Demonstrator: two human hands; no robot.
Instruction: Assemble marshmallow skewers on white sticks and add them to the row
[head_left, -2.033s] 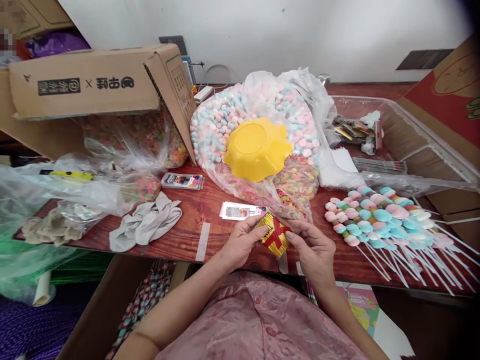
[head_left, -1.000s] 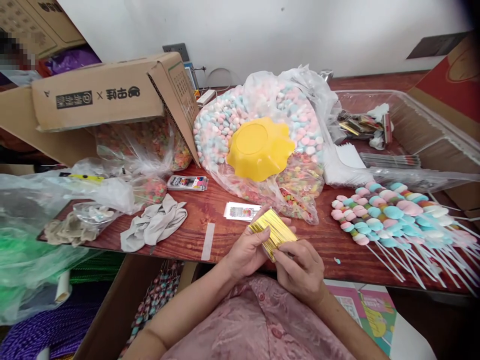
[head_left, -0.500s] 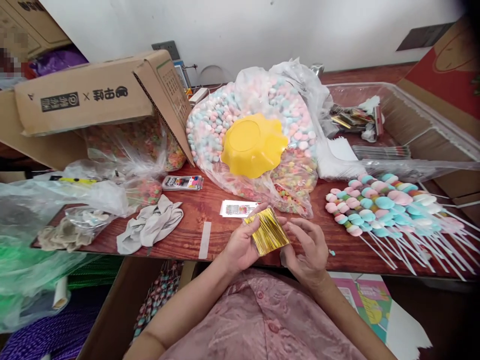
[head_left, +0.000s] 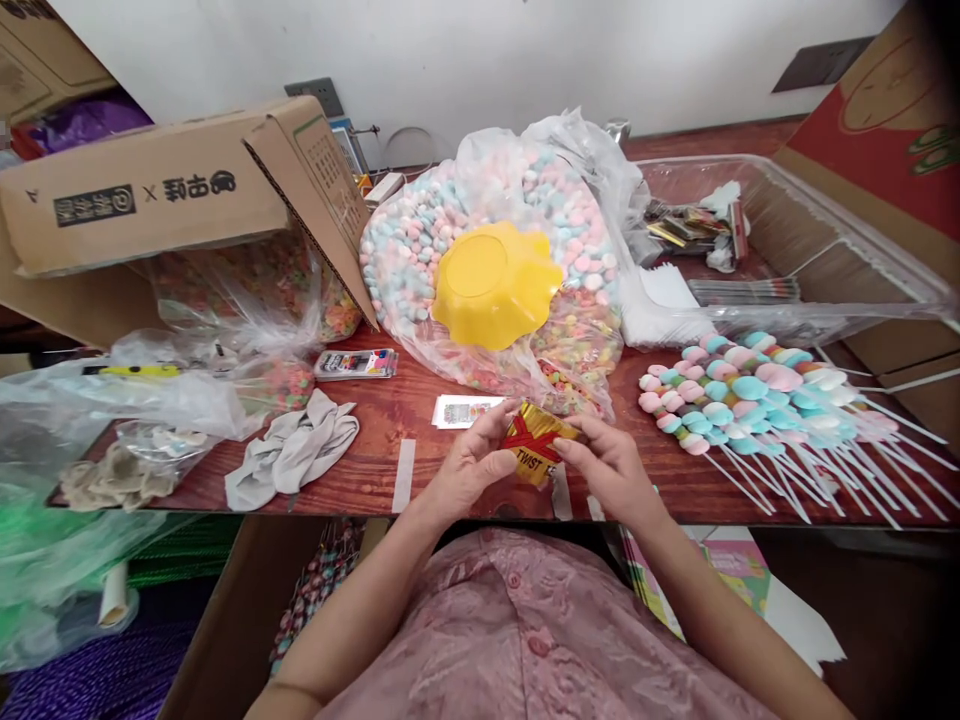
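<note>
A small pack of gold twist ties (head_left: 534,440), with red and black print on its face, is between my hands over the front of the table. My left hand (head_left: 480,462) grips its left side, thumb on the front. My right hand (head_left: 606,462) pinches the right side between thumb and fingers. Just behind the pack lie white printed cards (head_left: 466,411). To the right is a pile of pink, blue and white marshmallow skewers (head_left: 765,395) on white sticks.
A clear bag of marshmallows and gummies (head_left: 405,250) carries a yellow scalloped bowl (head_left: 495,285). Cardboard box (head_left: 150,200) and grey gloves (head_left: 296,450) are at left. A clear plastic bin (head_left: 847,220) stands at back right. Tape strips (head_left: 403,475) stick to the table's front.
The pack has been turned over from its plain gold side to its printed side. My right hand has closed on its right edge. The view has shifted slightly.
</note>
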